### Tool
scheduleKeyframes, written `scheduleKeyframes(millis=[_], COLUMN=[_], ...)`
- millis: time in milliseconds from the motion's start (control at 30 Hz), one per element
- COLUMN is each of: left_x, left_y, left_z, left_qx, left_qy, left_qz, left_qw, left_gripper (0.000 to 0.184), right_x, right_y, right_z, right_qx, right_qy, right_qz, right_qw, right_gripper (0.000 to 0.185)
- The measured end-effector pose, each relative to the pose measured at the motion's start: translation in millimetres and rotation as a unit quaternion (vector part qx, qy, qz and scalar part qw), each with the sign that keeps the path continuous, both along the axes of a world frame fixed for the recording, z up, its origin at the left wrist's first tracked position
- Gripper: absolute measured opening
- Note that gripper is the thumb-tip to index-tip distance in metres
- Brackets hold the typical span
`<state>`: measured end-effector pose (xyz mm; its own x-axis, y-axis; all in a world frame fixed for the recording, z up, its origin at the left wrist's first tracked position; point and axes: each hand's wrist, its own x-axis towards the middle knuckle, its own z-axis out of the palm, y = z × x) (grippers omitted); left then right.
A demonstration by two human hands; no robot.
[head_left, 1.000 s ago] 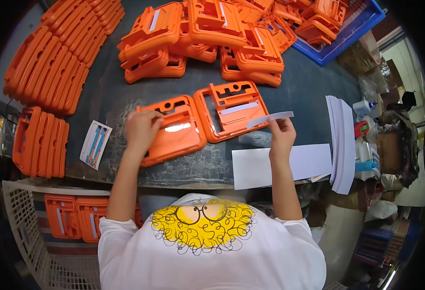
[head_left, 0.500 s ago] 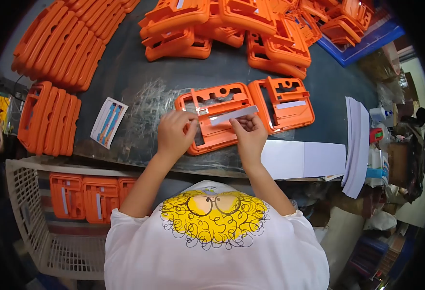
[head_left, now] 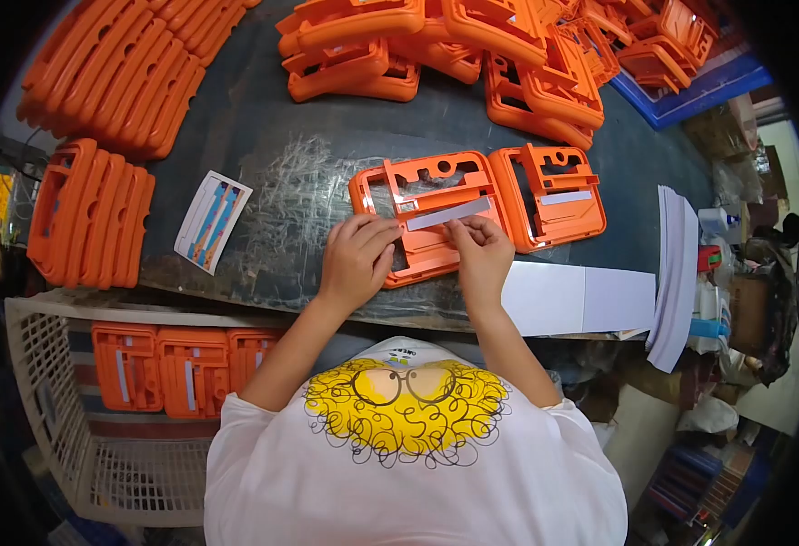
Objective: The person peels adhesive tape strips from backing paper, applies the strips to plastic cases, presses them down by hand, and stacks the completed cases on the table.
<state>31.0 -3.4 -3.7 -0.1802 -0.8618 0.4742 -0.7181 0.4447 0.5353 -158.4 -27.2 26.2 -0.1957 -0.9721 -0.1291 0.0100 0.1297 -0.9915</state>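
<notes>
An orange plastic casing (head_left: 437, 258) with cut-out openings lies on the dark table in front of me. Across its middle rests a narrow white strip (head_left: 445, 215), slightly slanted. Over the casing's left side reaches my left hand (head_left: 356, 259), fingers stretched out near the strip's left end, thumb apart. My right hand (head_left: 485, 259) is closed in a pinch at the strip's lower edge, right of its middle. Touching the casing on the right is a second orange casing (head_left: 558, 223), with a white strip of its own.
Orange casings are piled at the back (head_left: 354, 27) and stacked on the left (head_left: 90, 214). A printed sticker card (head_left: 213, 223) lies left of my hands. White sheets (head_left: 545, 296) and a paper stack (head_left: 672, 282) sit on the right. A blue crate (head_left: 681, 107) and a white basket (head_left: 49, 391) hold more casings.
The left hand's fingers have straightened out over the casing's left side. The strip lies at a slightly different slant, with the right hand still pinching at it. The whole view has shifted a little.
</notes>
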Motion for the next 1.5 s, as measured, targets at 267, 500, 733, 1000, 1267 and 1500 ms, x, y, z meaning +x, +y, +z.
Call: scheduleKeyframes(millis=[267, 500, 733, 1000, 1267, 1500], left_x=[-1, -2, -17, -19, -18, -20], left_y=[1, 2, 12, 14, 14, 15], left_z=[-2, 4, 11, 7, 6, 6], left_qx=[-0.009, 0.038, 0.060, 0.049, 0.046, 0.049], left_qy=[0.009, 0.004, -0.142, -0.143, -0.133, -0.125], left_qz=[0.006, 0.008, 0.019, 0.030, 0.025, 0.032], left_qw=[1.000, 0.999, 0.988, 0.988, 0.990, 0.990], left_gripper=[0.023, 0.032, 0.051, 0.051, 0.051, 0.050], right_x=[2, 2, -5, -72, -53, -56], right_y=[-1, 0, -4, -40, -36, -44], right_z=[0, -1, 4, 40, 37, 35], right_qx=[0.002, 0.010, -0.015, -0.064, -0.166, -0.187], right_qy=[0.013, 0.011, 0.128, 0.322, 0.433, 0.432], right_qz=[0.002, 0.004, 0.060, -0.055, 0.053, 0.068], right_qw=[1.000, 1.000, 0.990, 0.943, 0.884, 0.880], right_gripper=[0.013, 0.015, 0.021, 0.021, 0.011, 0.012])
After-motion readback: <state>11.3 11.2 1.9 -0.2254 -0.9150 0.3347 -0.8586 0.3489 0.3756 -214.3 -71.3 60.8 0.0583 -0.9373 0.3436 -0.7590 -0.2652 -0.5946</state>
